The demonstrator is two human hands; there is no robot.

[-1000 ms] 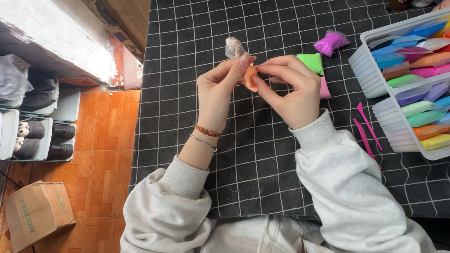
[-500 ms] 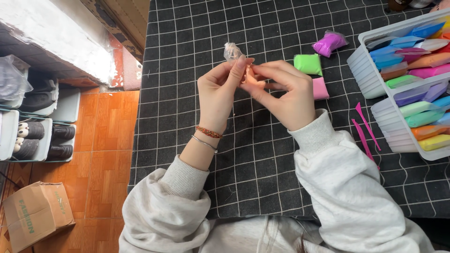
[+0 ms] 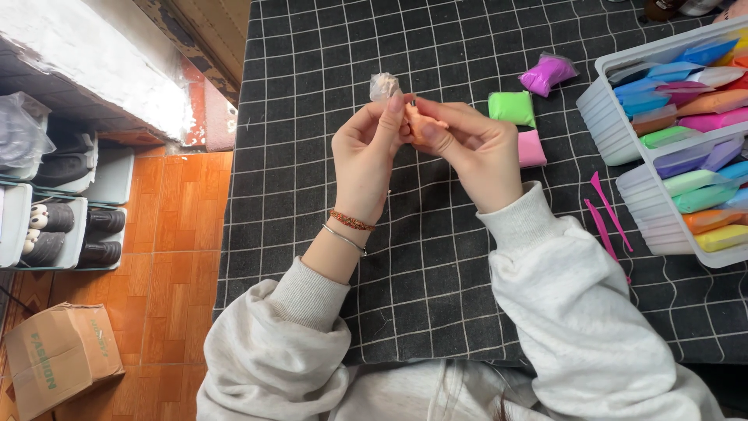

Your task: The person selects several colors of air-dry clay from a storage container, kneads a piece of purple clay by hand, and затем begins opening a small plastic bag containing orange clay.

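Both hands, left hand [image 3: 366, 152] and right hand [image 3: 477, 152], pinch an orange clay lump [image 3: 421, 125] (wrapper [image 3: 383, 84] above the fingertips); squeezing harder could tear it.

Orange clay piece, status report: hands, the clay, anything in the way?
Left hand and right hand both pinching the orange clay piece above the grid mat. Crumpled clear wrapper at left fingers. Nothing in the way.

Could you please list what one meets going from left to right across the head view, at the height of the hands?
Shoe rack → left hand → orange clay piece → right hand → green clay block → white tray of coloured clay packs.
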